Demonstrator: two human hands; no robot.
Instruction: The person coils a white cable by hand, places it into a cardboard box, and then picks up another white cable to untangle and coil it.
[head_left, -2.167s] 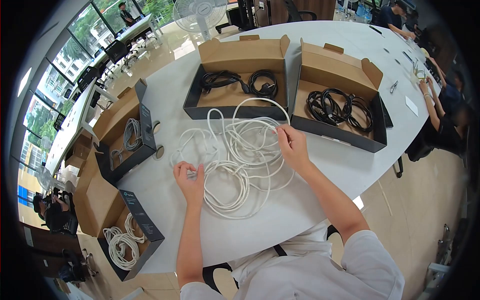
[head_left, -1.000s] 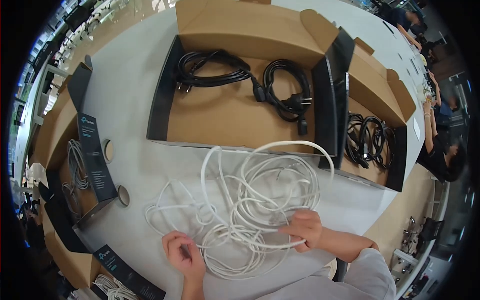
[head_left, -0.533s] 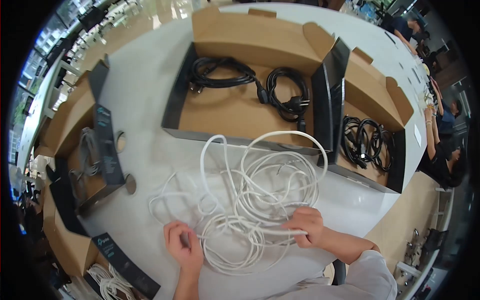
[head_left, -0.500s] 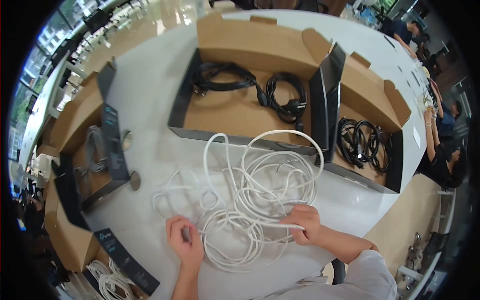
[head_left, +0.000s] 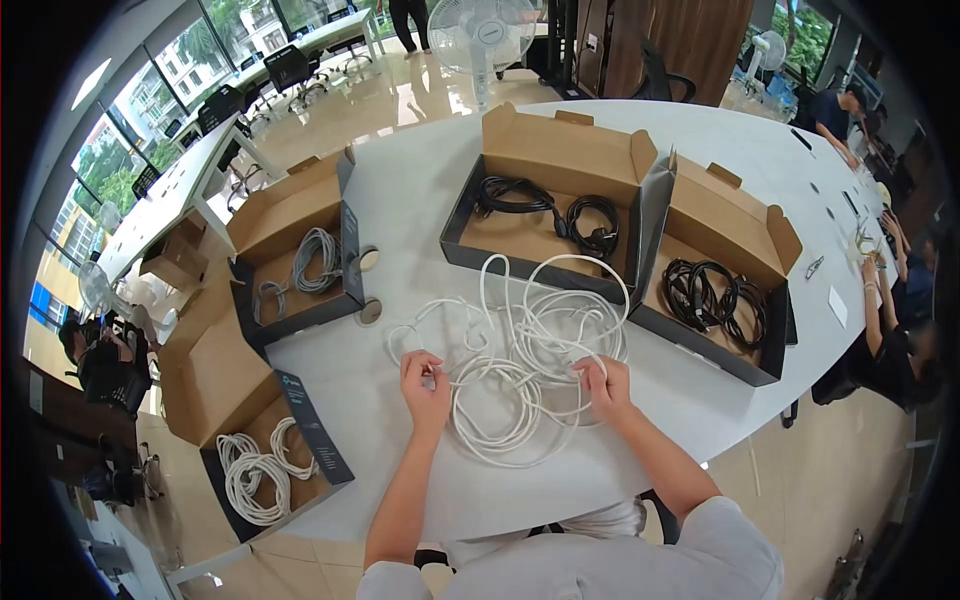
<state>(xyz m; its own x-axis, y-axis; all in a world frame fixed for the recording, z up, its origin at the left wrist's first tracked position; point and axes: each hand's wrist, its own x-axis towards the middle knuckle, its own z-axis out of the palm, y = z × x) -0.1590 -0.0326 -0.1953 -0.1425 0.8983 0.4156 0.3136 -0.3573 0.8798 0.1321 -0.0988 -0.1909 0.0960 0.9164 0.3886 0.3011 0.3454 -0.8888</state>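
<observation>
A loose tangle of white cable (head_left: 497, 408) lies on the white table in front of me, looped in several overlapping rings. At its left edge my left hand (head_left: 426, 388) is closed with fingertips pinched; whatever sits between them is too small to make out. My right hand (head_left: 604, 386) grips a strand of the white cable at the right side of the tangle. Thin loops of the cable reach left past my left hand and up toward the box with black cables.
Open boxes surround the tangle: one with black cables (head_left: 462, 243) behind, another with black cables (head_left: 700, 347) at right, one with grey cable (head_left: 300, 322) at left, one with white cables (head_left: 325, 425) at lower left. People sit at the table's far right. A fan (head_left: 484, 32) stands behind.
The view has tilted up and swung, so boxes and cables appear smaller and more of the room shows. My right hand has turned more upright, still holding the cable.
</observation>
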